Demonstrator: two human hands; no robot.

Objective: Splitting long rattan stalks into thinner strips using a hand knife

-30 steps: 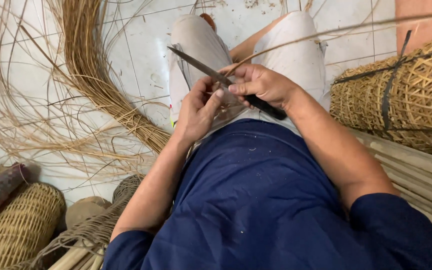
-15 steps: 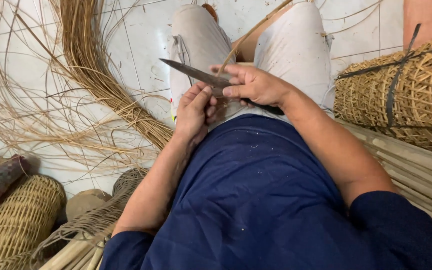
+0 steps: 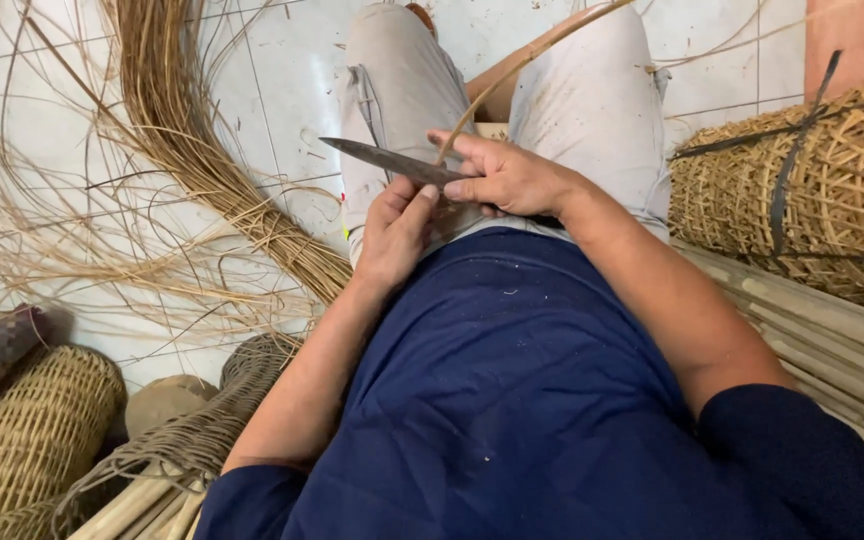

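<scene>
A knife (image 3: 382, 162) lies across the person's lap, blade pointing away from the woven basket (image 3: 812, 190). The right hand (image 3: 512, 178) is clamped on its handle and pinches a thin cane strip (image 3: 512, 72) against the blade. The left hand (image 3: 394, 232), fingers curled, presses its thumb under the blade. Loose cane strands (image 3: 182, 150) lie on the tiled floor beyond the knife tip.

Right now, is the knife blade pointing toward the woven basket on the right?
No, the knife in the right hand points left, toward the loose rattan strips, away from that basket.
</scene>
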